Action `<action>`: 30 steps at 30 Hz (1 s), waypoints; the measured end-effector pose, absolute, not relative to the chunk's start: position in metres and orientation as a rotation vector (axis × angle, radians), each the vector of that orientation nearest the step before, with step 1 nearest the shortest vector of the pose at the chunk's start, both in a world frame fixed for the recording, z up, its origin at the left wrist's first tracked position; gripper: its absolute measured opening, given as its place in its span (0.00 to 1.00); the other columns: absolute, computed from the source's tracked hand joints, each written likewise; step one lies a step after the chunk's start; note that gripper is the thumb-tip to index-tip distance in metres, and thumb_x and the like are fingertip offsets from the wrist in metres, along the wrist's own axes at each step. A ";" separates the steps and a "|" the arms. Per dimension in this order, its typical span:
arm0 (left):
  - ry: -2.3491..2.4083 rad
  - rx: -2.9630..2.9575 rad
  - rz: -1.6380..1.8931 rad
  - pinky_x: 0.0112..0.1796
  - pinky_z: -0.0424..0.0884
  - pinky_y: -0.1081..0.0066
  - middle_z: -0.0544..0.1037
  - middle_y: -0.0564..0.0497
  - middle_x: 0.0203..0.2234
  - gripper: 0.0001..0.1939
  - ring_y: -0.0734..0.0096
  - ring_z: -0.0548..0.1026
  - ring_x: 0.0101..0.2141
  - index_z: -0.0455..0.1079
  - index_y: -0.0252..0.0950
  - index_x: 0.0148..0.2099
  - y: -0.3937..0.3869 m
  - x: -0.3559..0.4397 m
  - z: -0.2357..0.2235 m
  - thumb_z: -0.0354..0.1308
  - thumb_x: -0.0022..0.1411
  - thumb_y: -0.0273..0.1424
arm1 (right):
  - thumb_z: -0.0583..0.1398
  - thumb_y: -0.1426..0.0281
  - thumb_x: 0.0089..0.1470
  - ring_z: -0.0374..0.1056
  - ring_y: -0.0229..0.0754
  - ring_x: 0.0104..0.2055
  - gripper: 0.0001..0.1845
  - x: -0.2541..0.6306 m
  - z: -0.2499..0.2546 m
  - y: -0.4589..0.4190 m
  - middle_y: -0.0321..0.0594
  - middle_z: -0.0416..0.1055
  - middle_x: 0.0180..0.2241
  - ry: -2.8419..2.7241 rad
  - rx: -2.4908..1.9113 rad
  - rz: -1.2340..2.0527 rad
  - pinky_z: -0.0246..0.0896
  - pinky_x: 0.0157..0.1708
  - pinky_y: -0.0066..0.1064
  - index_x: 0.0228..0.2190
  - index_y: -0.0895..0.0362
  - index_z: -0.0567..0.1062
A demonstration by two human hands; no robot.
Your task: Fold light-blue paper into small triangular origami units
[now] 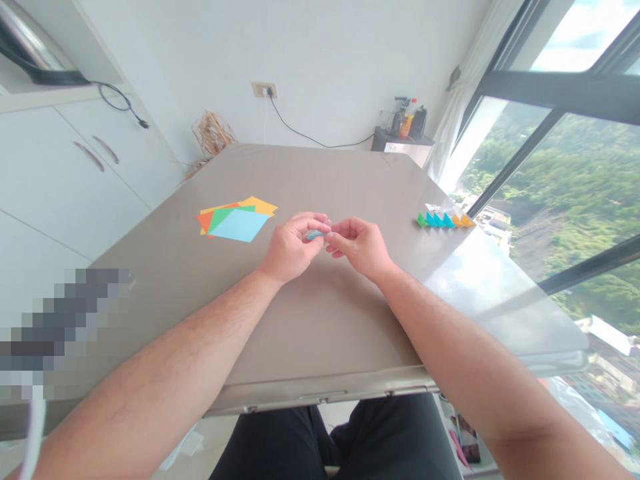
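Over the middle of the table, my left hand (299,245) and my right hand (361,245) meet at the fingertips. Between them is a small folded piece of light blue paper (315,235), mostly covered by my fingers. My left hand pinches it from the left, and my right thumb and forefinger close on its right end. To the left of my hands lies a fanned stack of coloured paper sheets (239,225), light blue on top, with green, orange and yellow beneath. Off to the right, several small folded paper pieces (441,221) stand in a row, green, blue and orange.
The brown-grey table (320,333) reaches from my lap toward the wall. A pixelated dark object (65,320) covers its left side. Beyond the far right corner stands a small cabinet (403,143) with bottles on top. A large window (560,167) runs along the right.
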State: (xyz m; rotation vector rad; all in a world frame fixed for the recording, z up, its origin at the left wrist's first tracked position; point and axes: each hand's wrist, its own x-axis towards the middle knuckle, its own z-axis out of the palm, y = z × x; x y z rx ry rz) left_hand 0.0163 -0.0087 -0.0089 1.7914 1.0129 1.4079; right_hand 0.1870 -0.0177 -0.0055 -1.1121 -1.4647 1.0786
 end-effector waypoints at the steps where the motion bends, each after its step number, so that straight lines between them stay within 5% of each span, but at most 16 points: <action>1: 1.001 1.779 1.419 0.52 0.75 0.57 0.78 0.44 0.51 0.08 0.56 0.77 0.53 0.79 0.39 0.39 -0.009 0.016 -0.008 0.65 0.54 0.29 | 0.69 0.61 0.51 0.76 0.40 0.31 0.13 0.187 -0.006 -0.017 0.38 0.77 0.29 -1.452 -1.110 1.081 0.75 0.31 0.32 0.33 0.56 0.77; 6: 0.970 1.517 1.429 0.55 0.73 0.54 0.79 0.45 0.50 0.18 0.54 0.76 0.53 0.77 0.39 0.47 -0.008 0.014 -0.006 0.68 0.52 0.31 | 0.69 0.63 0.51 0.78 0.41 0.32 0.11 0.188 -0.002 -0.018 0.37 0.78 0.28 -1.347 -1.096 1.122 0.76 0.32 0.32 0.32 0.56 0.76; 12: 0.966 1.392 1.380 0.49 0.74 0.58 0.82 0.48 0.38 0.13 0.60 0.79 0.43 0.78 0.37 0.40 -0.007 0.015 -0.005 0.70 0.51 0.33 | 0.68 0.67 0.51 0.79 0.43 0.33 0.09 0.188 0.003 -0.021 0.37 0.78 0.29 -1.303 -1.091 1.173 0.77 0.33 0.34 0.33 0.57 0.75; 30: 0.993 1.329 1.379 0.40 0.78 0.63 0.81 0.49 0.34 0.19 0.66 0.79 0.37 0.76 0.35 0.44 -0.009 0.017 -0.004 0.72 0.50 0.33 | 0.67 0.64 0.53 0.77 0.41 0.30 0.09 0.187 -0.002 -0.019 0.40 0.80 0.28 -1.411 -1.146 1.151 0.75 0.32 0.32 0.31 0.57 0.77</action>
